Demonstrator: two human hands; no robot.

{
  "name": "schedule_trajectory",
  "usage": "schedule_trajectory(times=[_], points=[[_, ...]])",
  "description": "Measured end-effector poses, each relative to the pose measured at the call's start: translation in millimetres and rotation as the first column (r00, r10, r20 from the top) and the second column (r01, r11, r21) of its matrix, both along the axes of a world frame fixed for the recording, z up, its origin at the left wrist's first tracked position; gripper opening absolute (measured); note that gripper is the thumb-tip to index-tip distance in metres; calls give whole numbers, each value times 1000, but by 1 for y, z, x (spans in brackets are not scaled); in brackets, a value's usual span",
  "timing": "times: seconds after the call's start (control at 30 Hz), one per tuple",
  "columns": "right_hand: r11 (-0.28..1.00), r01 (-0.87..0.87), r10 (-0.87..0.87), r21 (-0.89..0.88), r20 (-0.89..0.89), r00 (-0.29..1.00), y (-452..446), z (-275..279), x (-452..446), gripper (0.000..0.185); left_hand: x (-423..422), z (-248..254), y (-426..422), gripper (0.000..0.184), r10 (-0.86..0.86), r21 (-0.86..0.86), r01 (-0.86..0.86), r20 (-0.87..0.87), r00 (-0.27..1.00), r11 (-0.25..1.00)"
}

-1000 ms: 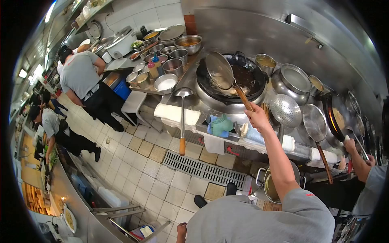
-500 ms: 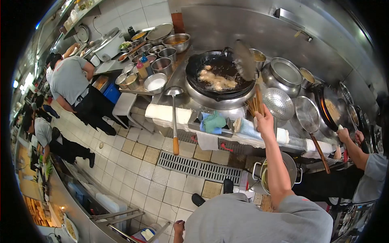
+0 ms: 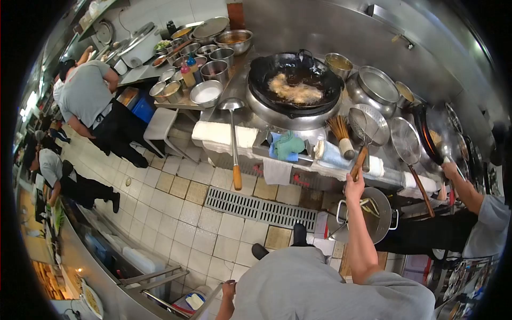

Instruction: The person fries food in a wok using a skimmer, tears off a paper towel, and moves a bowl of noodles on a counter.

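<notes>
Where steel meets the wall: one long stainless-steel range (image 3: 249, 124). Upon it, one broad black wok (image 3: 260, 72), bedded in its round steel collar, apparently to keep it steady; pale golden frying pieces (image 3: 294, 92) in dark oil. Below, one two-handled steel pot (image 3: 385, 223). One round wire-mesh skimmer (image 3: 362, 122), over a perforated steel scoop (image 3: 382, 140), beside the wok. One long steel ladle (image 3: 234, 140), wooden grip overhanging the edge, presumably for quick reach. One bristle brush (image 3: 338, 128), near the wok. Right hand (image 3: 353, 188): fingers wrapped round the skimmer's wooden handle, likely for leverage while keeping clear of the heat. Left hand (image 3: 229, 289): low by the body, finger position and contents indeterminable. Brands, labels, writing: none legible.
</notes>
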State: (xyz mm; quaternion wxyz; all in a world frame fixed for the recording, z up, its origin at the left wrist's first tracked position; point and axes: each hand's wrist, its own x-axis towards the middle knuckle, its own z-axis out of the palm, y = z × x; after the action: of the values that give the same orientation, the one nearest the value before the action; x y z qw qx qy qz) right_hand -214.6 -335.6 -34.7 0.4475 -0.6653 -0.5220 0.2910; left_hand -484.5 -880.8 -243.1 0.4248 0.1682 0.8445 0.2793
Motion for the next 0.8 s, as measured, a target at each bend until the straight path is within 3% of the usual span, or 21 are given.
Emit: schedule_trajectory(times=[0.03,0.1,0.13,0.17,0.23,0.3,0.33,0.37,0.43,0.5,0.6,0.7,0.77,0.8], points=[[999,-8,6,-52,-34,999,-4,-7,1,53,-9,-2,0,23,134,-21,-132,125,983,991],[996,-1,10,-94,97,995,-21,-14,1,49,-23,-4,-2,26,400,-126,-381,351,846,916],[991,61,-78,120,149,986,-35,-17,-5,44,-29,-3,-5,28,390,-128,-369,341,855,920],[953,16,-105,301,280,954,-47,-16,-8,37,-34,-3,-7,30,382,-129,-360,330,863,924],[966,-83,18,243,255,967,-79,13,-30,29,-35,0,-10,32,368,-142,-341,301,880,929],[945,-178,143,273,144,979,-90,-26,-45,21,-35,4,-13,32,356,-164,-323,257,898,932],[944,-250,230,214,114,966,-96,-34,-61,20,-32,8,-13,33,420,-165,-388,283,862,907],[936,-348,335,42,189,923,-100,-37,-69,22,-27,11,-15,34,431,-173,-397,266,862,901],[875,-480,481,-56,191,855,-88,-87,-84,27,-10,33,-6,35,461,-196,-423,229,857,884],[812,-535,584,-234,341,737,-68,-120,-96,31,8,45,-4,34,463,-204,-424,217,860,883],[751,-518,658,-409,525,540,-29,-176,-106,46,42,93,21,33,439,-211,-404,154,885,890],[679,-471,727,-563,604,326,2,-185,-111,52,80,98,13,33,547,-188,-519,164,821,834],[600,-324,800,-732,535,273,24,-188,-120,56,106,106,11,33,606,-220,-569,181,774,792],[609,-328,793,-722,544,275,28,-188,-123,56,119,111,14,33,631,-235,-590,174,756,772]])
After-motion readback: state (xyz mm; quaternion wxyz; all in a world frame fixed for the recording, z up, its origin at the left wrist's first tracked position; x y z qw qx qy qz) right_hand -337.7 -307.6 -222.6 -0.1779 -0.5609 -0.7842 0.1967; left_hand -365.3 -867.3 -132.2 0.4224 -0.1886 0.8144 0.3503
